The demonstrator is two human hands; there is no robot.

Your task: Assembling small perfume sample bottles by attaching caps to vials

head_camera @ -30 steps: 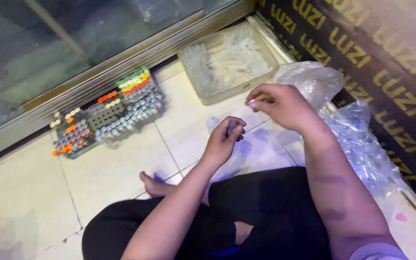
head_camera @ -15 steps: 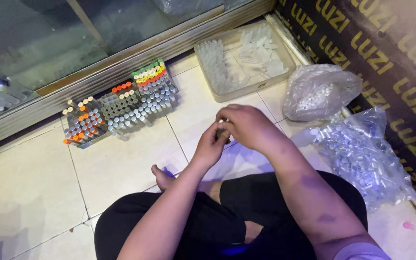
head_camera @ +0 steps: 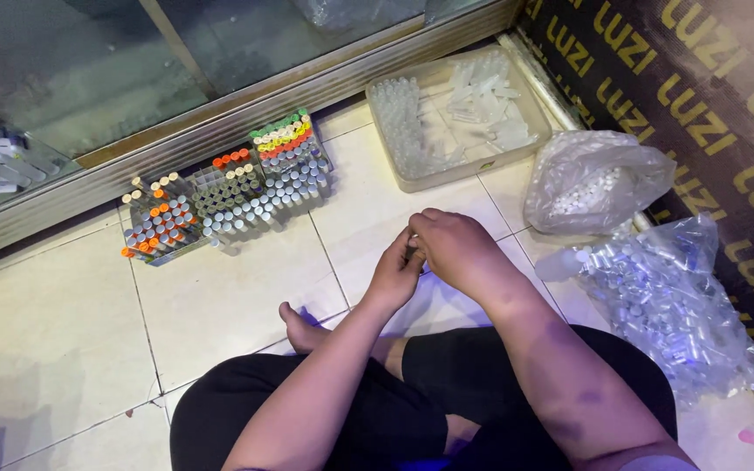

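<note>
Both hands, left hand (head_camera: 397,272) and right hand (head_camera: 452,247), pinch closed together, perhaps on something small, hidden.

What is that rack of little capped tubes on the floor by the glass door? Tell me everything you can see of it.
The rack sits flat on the pale floor tiles, along the metal door frame. It is packed with small upright tubes in rows. Most caps are silver or grey; orange ones cluster at its left end, and green, yellow and red rows fill its right end. No hand touches it.

Probably a small shop floor: glass showcase (head_camera: 89,78), tiled floor (head_camera: 237,296), stacked small vials (head_camera: 229,196)
</note>
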